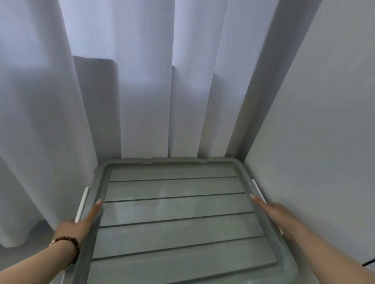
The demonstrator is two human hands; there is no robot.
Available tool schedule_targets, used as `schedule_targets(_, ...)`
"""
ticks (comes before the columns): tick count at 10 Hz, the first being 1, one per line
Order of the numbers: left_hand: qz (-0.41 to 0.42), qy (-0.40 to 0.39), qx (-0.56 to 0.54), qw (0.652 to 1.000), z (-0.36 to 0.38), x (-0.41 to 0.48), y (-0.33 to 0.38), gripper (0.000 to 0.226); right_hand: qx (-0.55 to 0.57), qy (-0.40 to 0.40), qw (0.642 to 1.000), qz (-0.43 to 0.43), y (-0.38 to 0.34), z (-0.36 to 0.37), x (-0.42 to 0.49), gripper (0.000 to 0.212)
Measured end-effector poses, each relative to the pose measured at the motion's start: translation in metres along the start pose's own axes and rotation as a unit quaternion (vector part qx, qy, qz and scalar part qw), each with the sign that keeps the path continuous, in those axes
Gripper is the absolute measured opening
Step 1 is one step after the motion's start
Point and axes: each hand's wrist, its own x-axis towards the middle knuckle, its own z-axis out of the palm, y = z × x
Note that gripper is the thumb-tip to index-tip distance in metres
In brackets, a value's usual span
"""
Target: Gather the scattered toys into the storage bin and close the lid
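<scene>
closing step: the grey-green ribbed plastic lid lies flat over the bin beneath. right hand rests straight-fingered on its rim; left hand shows one straight forefinger, its grip unclear. next, clip the white side latches.

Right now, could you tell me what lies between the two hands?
Only the bare ribbed top of the grey lid, between left hand and right hand, seen in the head view.
</scene>
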Motion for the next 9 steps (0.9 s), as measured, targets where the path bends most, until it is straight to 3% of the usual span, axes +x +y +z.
schedule_targets(1, -0.005, 0.011, -0.003, 1.0, 0.005, 0.005, 0.002, 0.096, -0.018, 0.077, 0.993, -0.089, 0.01, 0.02, 0.001, 0.046)
schedule_targets(2, -0.01, 0.014, -0.01, 1.0, 0.01, 0.007, 0.004, 0.096, -0.139, 0.175, 0.954, -0.197, 0.031, 0.045, -0.006, 0.062)
schedule_targets(3, -0.012, 0.019, -0.021, 1.0, 0.018, 0.01, 0.007, 0.094, -0.331, 0.062, 0.904, -0.262, 0.047, 0.067, -0.01, 0.078)
schedule_targets(5, -0.02, 0.002, -0.029, 0.999, 0.027, 0.009, 0.009, 0.088, -0.365, 0.033, 0.898, -0.245, 0.031, 0.061, 0.008, 0.055)
schedule_targets(6, -0.002, -0.006, -0.005, 1.0, 0.027, 0.018, 0.004, 0.085, -0.393, 0.021, 0.889, -0.233, 0.027, 0.063, 0.011, 0.071)
schedule_targets(7, 0.02, -0.013, 0.048, 0.999, 0.026, 0.023, 0.001, 0.081, -0.446, 0.017, 0.877, -0.176, 0.021, 0.065, 0.001, 0.072)
schedule_targets(8, 0.06, -0.018, 0.082, 0.995, 0.017, 0.027, -0.005, 0.076, -0.364, 0.056, 0.902, -0.225, 0.001, 0.074, -0.039, 0.061)
schedule_targets(9, 0.095, -0.062, 0.094, 0.989, -0.006, 0.014, -0.004, 0.074, -0.145, 0.095, 0.921, -0.349, -0.046, 0.077, -0.111, 0.059)
